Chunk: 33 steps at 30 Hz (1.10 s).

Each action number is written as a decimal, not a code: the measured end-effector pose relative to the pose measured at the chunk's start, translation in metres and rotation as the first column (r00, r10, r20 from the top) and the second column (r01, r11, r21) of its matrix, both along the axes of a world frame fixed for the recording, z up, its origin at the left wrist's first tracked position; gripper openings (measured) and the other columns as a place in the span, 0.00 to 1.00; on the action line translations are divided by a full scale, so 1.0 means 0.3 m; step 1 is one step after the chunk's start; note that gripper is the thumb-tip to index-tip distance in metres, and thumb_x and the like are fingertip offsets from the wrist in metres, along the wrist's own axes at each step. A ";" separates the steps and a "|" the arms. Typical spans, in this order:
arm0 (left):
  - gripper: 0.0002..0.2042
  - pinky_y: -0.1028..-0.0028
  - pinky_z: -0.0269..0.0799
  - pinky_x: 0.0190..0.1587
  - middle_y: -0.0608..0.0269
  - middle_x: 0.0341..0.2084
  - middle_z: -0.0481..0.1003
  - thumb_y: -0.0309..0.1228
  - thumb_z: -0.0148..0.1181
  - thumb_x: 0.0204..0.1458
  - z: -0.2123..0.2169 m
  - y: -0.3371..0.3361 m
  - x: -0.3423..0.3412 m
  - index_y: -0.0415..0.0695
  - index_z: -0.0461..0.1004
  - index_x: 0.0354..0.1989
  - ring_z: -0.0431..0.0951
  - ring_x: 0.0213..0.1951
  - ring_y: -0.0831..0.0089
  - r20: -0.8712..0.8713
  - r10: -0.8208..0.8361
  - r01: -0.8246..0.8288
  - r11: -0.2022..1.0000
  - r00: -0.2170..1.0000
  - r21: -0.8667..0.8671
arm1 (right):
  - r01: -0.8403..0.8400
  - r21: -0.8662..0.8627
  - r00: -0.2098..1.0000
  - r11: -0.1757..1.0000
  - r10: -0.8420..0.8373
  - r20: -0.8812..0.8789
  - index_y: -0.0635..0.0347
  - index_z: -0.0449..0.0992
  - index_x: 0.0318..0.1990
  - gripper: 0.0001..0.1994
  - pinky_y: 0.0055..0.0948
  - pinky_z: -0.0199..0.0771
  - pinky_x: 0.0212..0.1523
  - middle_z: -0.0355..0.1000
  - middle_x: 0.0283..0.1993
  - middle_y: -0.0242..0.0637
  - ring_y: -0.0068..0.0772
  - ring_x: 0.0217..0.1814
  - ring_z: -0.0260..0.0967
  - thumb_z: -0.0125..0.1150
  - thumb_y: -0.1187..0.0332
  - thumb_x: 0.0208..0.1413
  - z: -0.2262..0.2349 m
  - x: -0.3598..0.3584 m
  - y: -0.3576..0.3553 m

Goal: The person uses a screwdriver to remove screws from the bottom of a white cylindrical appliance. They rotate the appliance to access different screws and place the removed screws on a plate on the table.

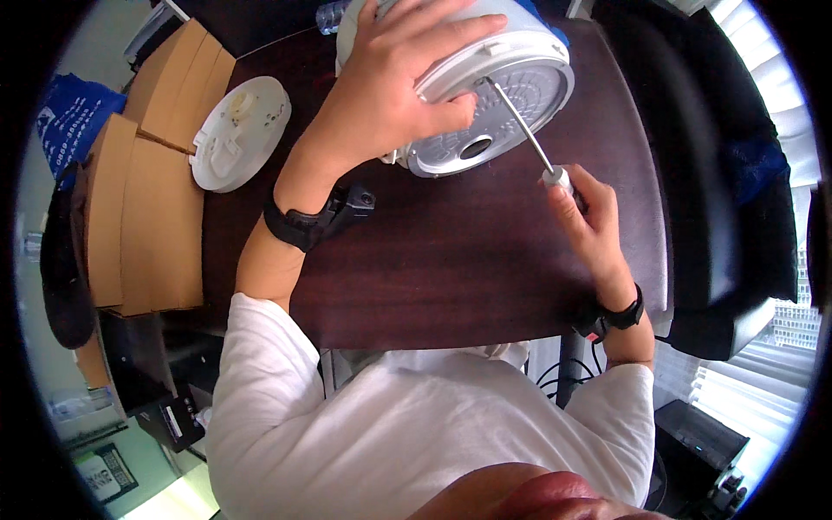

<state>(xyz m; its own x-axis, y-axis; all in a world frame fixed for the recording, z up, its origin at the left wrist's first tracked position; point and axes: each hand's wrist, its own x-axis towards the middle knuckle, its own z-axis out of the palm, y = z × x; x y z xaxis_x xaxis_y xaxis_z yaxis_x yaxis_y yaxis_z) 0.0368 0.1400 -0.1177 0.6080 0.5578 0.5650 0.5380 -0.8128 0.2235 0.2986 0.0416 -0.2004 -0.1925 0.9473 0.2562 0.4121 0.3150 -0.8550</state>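
A white round appliance (520, 52) lies tipped at the far side of the dark table, its grey, patterned metal underside facing me. That face has an oval dark hole. My left hand (390, 91) grips the appliance, fingers spread over its white wall and thumb bent at the rim. Closed round the pale handle of a screwdriver (523, 126) is my right hand (588, 212). The long shaft slants up and left, its tip against the appliance near the rim. Whether a screw sits under the tip is too small to tell.
To the left, a white round cover (260, 143) with small loose pieces inside leans by brown cardboard boxes (165, 217). A clear plastic bottle (331, 16) is behind the appliance. Black chairs (719, 199) stand right of the table (416, 269); cables hang below its front edge.
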 end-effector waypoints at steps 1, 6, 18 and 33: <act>0.31 0.48 0.47 0.69 0.45 0.65 0.62 0.44 0.59 0.47 -0.004 0.000 -0.002 0.50 0.70 0.63 0.54 0.69 0.45 0.014 -0.005 0.005 1.000 1.000 -0.001 | 0.000 -0.016 1.000 1.000 0.000 -0.009 0.65 0.74 0.35 0.14 0.24 0.56 0.22 0.62 0.19 0.29 0.17 0.21 0.56 0.60 0.60 0.62 -0.001 0.001 -0.002; 0.31 0.48 0.48 0.69 0.45 0.64 0.63 0.44 0.59 0.47 -0.014 0.009 -0.003 0.50 0.70 0.62 0.55 0.69 0.45 0.018 -0.026 0.025 0.999 0.999 0.035 | 0.005 -0.085 1.000 0.996 -0.004 0.001 0.66 0.74 0.36 0.14 0.24 0.56 0.22 0.63 0.19 0.28 0.16 0.21 0.57 0.59 0.60 0.63 -0.012 0.008 -0.008; 0.31 0.47 0.48 0.68 0.45 0.63 0.64 0.43 0.60 0.46 -0.029 0.012 -0.008 0.51 0.69 0.63 0.57 0.67 0.43 0.016 -0.028 0.026 0.994 0.999 0.109 | 0.025 -0.053 1.000 0.998 -0.026 -0.004 0.66 0.75 0.37 0.14 0.24 0.58 0.23 0.64 0.19 0.29 0.17 0.22 0.59 0.58 0.60 0.63 -0.012 -0.011 -0.023; 0.35 0.38 0.44 0.65 0.46 0.64 0.60 0.39 0.62 0.43 -0.049 -0.008 0.007 0.50 0.65 0.65 0.53 0.68 0.45 -0.050 0.074 -0.064 0.982 0.996 0.179 | 0.166 -0.243 0.954 0.956 -0.093 0.285 0.65 0.69 0.30 0.17 0.28 0.56 0.18 0.64 0.16 0.35 0.23 0.17 0.61 0.56 0.59 0.65 0.250 -0.073 -0.159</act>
